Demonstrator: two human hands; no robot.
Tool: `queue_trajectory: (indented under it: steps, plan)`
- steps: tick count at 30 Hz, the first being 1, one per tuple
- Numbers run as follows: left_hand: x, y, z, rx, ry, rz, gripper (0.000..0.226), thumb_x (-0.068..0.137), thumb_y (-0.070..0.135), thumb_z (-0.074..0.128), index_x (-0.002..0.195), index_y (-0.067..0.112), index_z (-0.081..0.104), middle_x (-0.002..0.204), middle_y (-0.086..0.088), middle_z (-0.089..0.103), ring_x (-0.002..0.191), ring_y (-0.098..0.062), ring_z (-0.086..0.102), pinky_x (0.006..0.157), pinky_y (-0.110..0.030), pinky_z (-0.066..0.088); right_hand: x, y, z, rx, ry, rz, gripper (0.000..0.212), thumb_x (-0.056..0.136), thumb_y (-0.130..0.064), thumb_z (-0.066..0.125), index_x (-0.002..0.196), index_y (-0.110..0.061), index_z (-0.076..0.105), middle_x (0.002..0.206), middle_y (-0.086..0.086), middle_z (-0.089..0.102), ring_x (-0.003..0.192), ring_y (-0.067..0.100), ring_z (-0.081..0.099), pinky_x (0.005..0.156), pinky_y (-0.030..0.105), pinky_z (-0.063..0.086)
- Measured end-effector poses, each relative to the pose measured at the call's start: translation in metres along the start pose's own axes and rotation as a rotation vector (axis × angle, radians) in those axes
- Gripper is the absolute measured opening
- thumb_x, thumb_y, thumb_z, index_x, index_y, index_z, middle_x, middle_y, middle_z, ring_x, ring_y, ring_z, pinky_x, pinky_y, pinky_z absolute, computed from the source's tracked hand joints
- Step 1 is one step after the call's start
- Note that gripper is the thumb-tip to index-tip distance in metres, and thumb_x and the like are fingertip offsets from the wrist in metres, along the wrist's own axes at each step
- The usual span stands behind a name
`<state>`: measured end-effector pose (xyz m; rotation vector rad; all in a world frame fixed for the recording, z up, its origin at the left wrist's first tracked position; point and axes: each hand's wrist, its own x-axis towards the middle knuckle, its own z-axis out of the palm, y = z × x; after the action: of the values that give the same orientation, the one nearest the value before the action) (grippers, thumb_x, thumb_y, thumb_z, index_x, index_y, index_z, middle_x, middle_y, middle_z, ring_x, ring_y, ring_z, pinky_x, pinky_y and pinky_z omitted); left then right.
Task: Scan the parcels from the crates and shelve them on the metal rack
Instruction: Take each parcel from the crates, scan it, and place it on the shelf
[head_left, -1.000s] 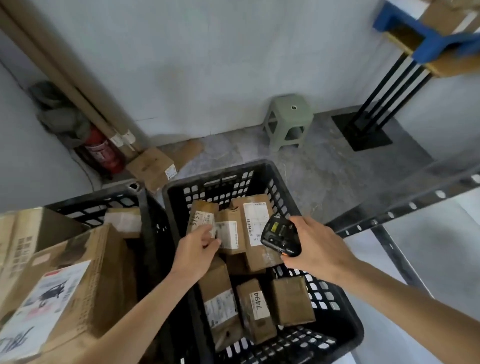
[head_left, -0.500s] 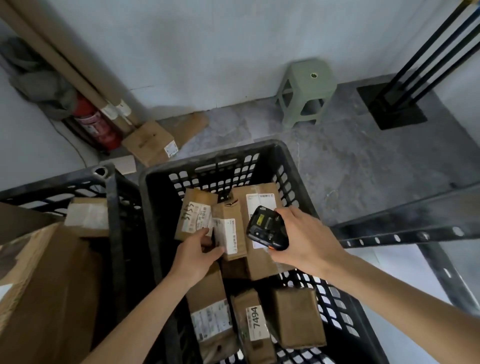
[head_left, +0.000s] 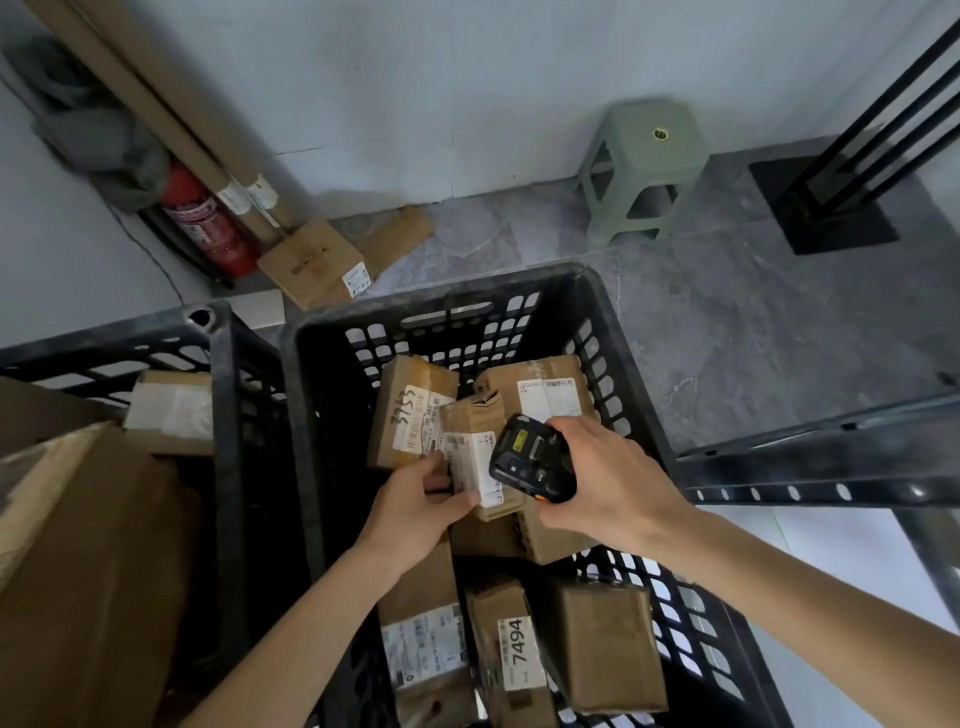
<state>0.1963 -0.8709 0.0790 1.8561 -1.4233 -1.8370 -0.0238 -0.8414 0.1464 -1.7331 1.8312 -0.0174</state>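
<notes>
Head view, looking down into a black plastic crate (head_left: 613, 332) of cardboard parcels. The left hand (head_left: 415, 512) pinches a small labelled parcel (head_left: 475, 457) at its lower left edge, thumb on the label face, holding it tilted up among the other boxes in the crate. The right hand (head_left: 610, 486) wraps around a black handheld scanner (head_left: 530, 473), held just beside and partly over that parcel's label. Behind it stands a parcel marked 3753 (head_left: 410, 415); nearer the viewer lies a parcel marked 7494 (head_left: 514, 654). A second black crate (head_left: 223, 364) adjoins on the left. A perforated beam of the metal rack (head_left: 810, 467) crosses at right. A green plastic stool (head_left: 649, 171) and a red fire extinguisher (head_left: 208, 223) stand by the wall.
</notes>
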Motion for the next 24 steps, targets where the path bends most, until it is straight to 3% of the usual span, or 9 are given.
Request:
queue_trajectory:
  steps: [2,4,6,9,15,17,20,24]
  plan:
    - [0.001,0.000,0.000,0.013,-0.001,0.012,0.062,0.087,0.021,0.080,0.143,0.018,0.054,0.128,0.005,0.065,0.112,-0.007,0.063,0.087,-0.015,0.047,0.001,0.002,0.003,-0.004,-0.004,0.004,0.073,0.077,-0.046,0.081,0.138,-0.026,0.047,0.122,-0.009,0.057,0.100,0.011,0.057,0.081,0.029,0.051]
    - [0.001,0.003,0.001,-0.026,-0.031,-0.011,0.069,0.089,0.013,0.077,0.150,0.014,0.046,0.135,-0.004,0.062,0.109,-0.007,0.061,0.085,-0.013,0.048,0.000,0.004,0.005,-0.010,-0.009,0.005,0.075,0.077,-0.047,0.081,0.140,-0.026,0.046,0.123,-0.009,0.057,0.104,0.012,0.058,0.083,0.031,0.053]
    - [0.000,0.007,0.001,-0.066,-0.066,-0.023,0.067,0.090,0.006,0.074,0.150,0.012,0.045,0.129,-0.005,0.065,0.102,-0.006,0.062,0.073,-0.008,0.050,0.000,0.005,0.007,-0.011,-0.009,0.005,0.076,0.076,-0.049,0.081,0.140,-0.026,0.046,0.125,-0.009,0.057,0.105,0.013,0.059,0.084,0.032,0.054]
    - [-0.002,0.011,0.000,-0.039,-0.049,-0.017,0.057,0.088,0.015,0.078,0.140,0.017,0.057,0.111,-0.001,0.069,0.096,-0.006,0.064,0.063,-0.004,0.047,-0.001,0.007,0.007,0.003,0.000,0.004,0.077,0.075,-0.048,0.081,0.140,-0.027,0.046,0.125,-0.010,0.057,0.105,0.013,0.059,0.086,0.036,0.056]
    - [-0.010,0.013,0.002,-0.113,0.020,-0.024,0.054,0.082,0.017,0.084,0.128,0.020,0.058,0.104,0.000,0.068,0.089,-0.010,0.068,0.064,-0.009,0.049,-0.003,0.010,0.005,0.053,0.019,0.011,0.075,0.072,-0.049,0.081,0.137,-0.030,0.048,0.121,-0.011,0.056,0.101,0.013,0.060,0.084,0.037,0.057]
    - [-0.012,0.014,0.001,-0.193,0.038,-0.041,0.050,0.084,0.012,0.082,0.126,0.017,0.056,0.110,0.002,0.068,0.095,-0.011,0.069,0.070,-0.011,0.052,-0.004,0.010,0.004,0.075,0.021,0.011,0.074,0.071,-0.047,0.081,0.136,-0.029,0.049,0.118,-0.012,0.056,0.099,0.011,0.060,0.082,0.036,0.057]
    - [-0.014,0.015,0.000,-0.303,0.041,-0.069,0.048,0.086,0.004,0.077,0.129,0.013,0.056,0.116,-0.003,0.073,0.108,-0.019,0.070,0.097,-0.036,0.056,-0.006,0.011,0.003,0.129,0.018,0.025,0.072,0.070,-0.044,0.082,0.132,-0.030,0.051,0.114,-0.014,0.057,0.097,0.008,0.060,0.081,0.034,0.058]
    - [-0.019,0.015,0.001,-0.359,0.012,-0.073,0.045,0.087,0.004,0.076,0.126,0.014,0.055,0.108,-0.004,0.078,0.103,-0.019,0.074,0.099,-0.042,0.056,-0.009,0.013,0.002,0.260,-0.008,0.073,0.067,0.069,-0.033,0.086,0.128,-0.029,0.052,0.105,-0.016,0.061,0.091,0.004,0.063,0.079,0.028,0.057]
